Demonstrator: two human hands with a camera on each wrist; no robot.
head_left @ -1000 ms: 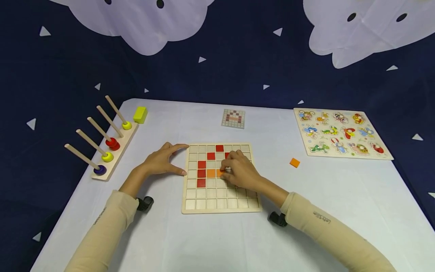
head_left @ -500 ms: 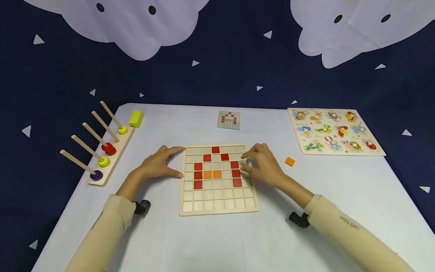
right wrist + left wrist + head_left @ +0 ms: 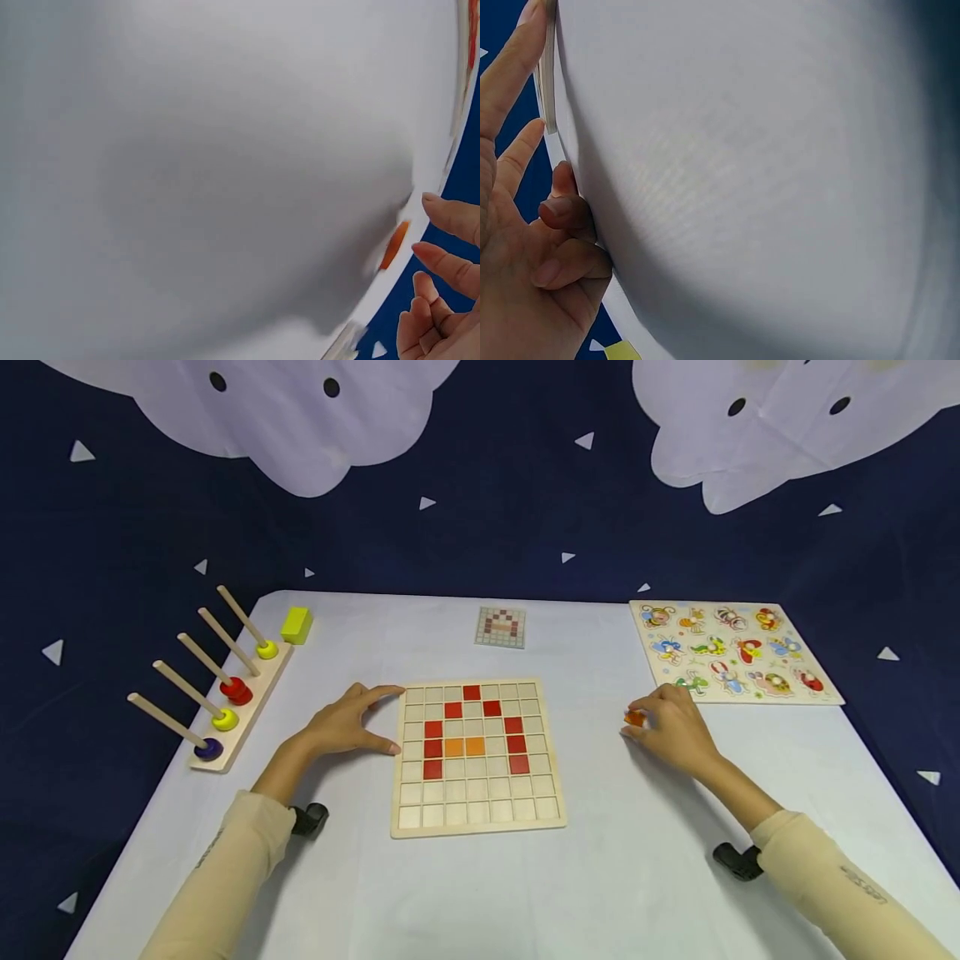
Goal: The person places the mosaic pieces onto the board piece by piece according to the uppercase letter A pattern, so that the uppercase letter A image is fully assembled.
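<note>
A square wooden grid board [image 3: 477, 789] lies on the white table, with several red tiles [image 3: 432, 748] and two orange tiles [image 3: 475, 747] in its cells. My left hand [image 3: 339, 724] touches the board's left edge, thumb and index finger spread along it; the left wrist view shows its other fingers bent. To the right of the board, my right hand [image 3: 675, 731] hovers over a loose orange tile [image 3: 395, 246]. Its thumb and index finger are apart around the tile, which still rests on the table in the right wrist view.
Behind the board lies a small pattern card [image 3: 500, 627]. A peg stand [image 3: 255, 697] with coloured beads stands at left, a yellow block [image 3: 297, 625] by its far end. At the right back lies an insect puzzle board [image 3: 738, 652].
My right hand has left the orange tile in the grid and moved right to the loose orange tile. My left hand stays at the board's edge. The head view has shifted slightly.
</note>
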